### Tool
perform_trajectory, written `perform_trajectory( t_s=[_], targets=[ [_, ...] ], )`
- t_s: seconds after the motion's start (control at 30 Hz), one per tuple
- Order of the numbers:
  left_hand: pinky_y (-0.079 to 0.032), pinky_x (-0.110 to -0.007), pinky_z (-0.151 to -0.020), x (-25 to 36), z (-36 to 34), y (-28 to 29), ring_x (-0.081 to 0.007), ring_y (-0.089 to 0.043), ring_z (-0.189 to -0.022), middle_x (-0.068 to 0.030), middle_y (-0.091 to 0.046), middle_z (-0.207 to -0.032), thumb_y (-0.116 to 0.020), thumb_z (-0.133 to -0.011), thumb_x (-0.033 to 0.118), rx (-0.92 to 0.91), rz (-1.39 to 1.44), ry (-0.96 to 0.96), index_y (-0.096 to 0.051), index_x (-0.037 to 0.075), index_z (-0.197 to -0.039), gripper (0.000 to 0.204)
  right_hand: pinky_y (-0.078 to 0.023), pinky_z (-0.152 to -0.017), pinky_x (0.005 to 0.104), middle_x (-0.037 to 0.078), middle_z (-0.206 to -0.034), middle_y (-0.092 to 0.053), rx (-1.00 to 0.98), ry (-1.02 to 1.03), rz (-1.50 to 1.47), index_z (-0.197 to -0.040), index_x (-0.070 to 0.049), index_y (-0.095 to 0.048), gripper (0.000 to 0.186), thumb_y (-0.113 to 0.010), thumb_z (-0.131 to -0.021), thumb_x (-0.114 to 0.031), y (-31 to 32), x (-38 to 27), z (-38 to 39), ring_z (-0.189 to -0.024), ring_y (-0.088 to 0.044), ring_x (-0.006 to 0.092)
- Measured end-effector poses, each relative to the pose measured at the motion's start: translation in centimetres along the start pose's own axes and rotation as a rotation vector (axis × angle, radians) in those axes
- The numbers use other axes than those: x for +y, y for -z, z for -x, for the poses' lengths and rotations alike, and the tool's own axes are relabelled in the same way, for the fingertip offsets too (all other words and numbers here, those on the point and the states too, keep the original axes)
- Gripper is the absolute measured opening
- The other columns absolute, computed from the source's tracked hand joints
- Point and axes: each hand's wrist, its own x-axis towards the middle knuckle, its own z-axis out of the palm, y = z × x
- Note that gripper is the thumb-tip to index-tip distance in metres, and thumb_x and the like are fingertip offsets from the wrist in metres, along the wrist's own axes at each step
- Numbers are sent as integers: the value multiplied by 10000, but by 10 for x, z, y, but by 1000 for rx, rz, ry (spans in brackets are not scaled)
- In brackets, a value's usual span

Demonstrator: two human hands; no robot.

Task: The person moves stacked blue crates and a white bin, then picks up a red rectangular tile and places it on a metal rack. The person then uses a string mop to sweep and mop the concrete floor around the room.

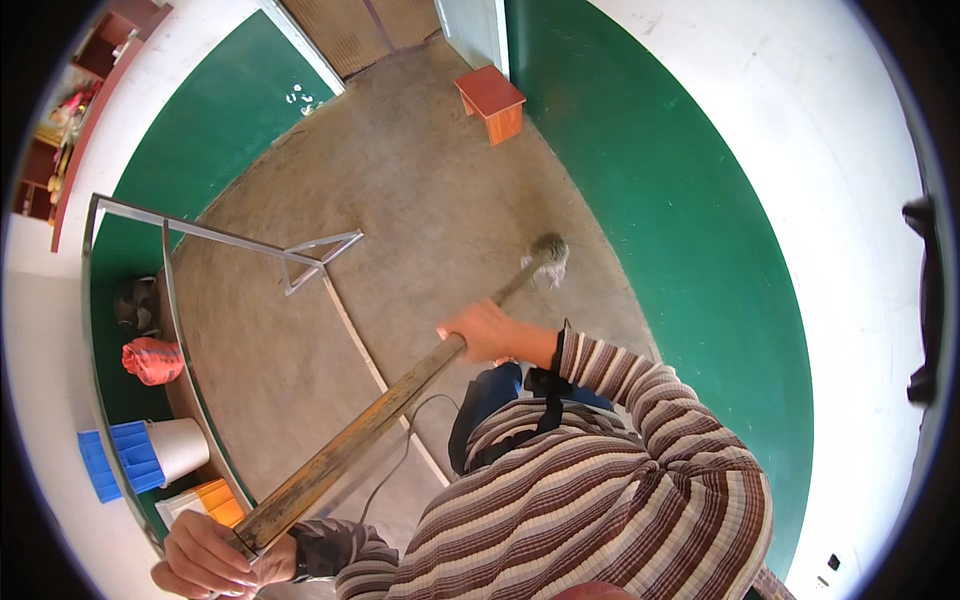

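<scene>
Both my hands, left [205, 556] and right [487, 330], clamp this long stiff broom [400, 392], end and mid-handle, which feels top-heavy but steady.

You stood in a plain utility room or entrance area of a simple building, not a furnished home room. The bare concrete floor [420, 180] showed it, as did the walls [700, 200] painted green below and white above. A small wooden stool [491, 102] sat by the doorway, a bare metal frame [200, 232] stood at your left, and plastic containers [150, 455] lay along the wall.
</scene>
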Motion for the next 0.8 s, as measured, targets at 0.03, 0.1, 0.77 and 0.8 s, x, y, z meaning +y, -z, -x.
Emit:
perform_trajectory(
  t_s=[0.03, 0.1, 0.77, 0.8],
  targets=[
    [-393, -254, -381, -5, -8, 8, -109, -381, -341, -4, -404, -461, -476, -887, 573, -3, 2, -7, -411, 100, -653, 532, -388, -533, 443, 74, -608, -560, 33, 6, 3, -727, -139, -522, 167, -655, -629, -160, 3, 4, -20, -622, -572, 332],
    [-385, -246, -378, -25, -25, 28, -104, -388, -347, 10, -391, -452, -472, -893, 563, -12, -7, -49, -398, 112, -636, 525, -375, -523, 428, 59, -601, -544, 77, 22, 13, -714, -139, -511, 171, -650, -614, -137, 16, 18, -63, -611, -564, 314],
    [-394, -335, -602, -428, -6, 159, -114, -287, -468, 6, -266, -501, -399, -909, 154, 525, -787, 621, -294, 127, -568, 358, -396, -599, 415, 78, -564, -512, 224, -43, -116, -631, -120, -510, 227, -692, -678, -246, 15, 358, -268, -592, -541, 316],
    [-394, -334, -618, -437, -13, 165, -110, -282, -468, 12, -253, -501, -398, -914, 160, 534, -784, 647, -283, 134, -566, 368, -395, -613, 414, 76, -565, -515, 265, -87, -68, -633, -123, -514, 217, -691, -675, -242, 17, 362, -272, -598, -543, 313]
  ],
)
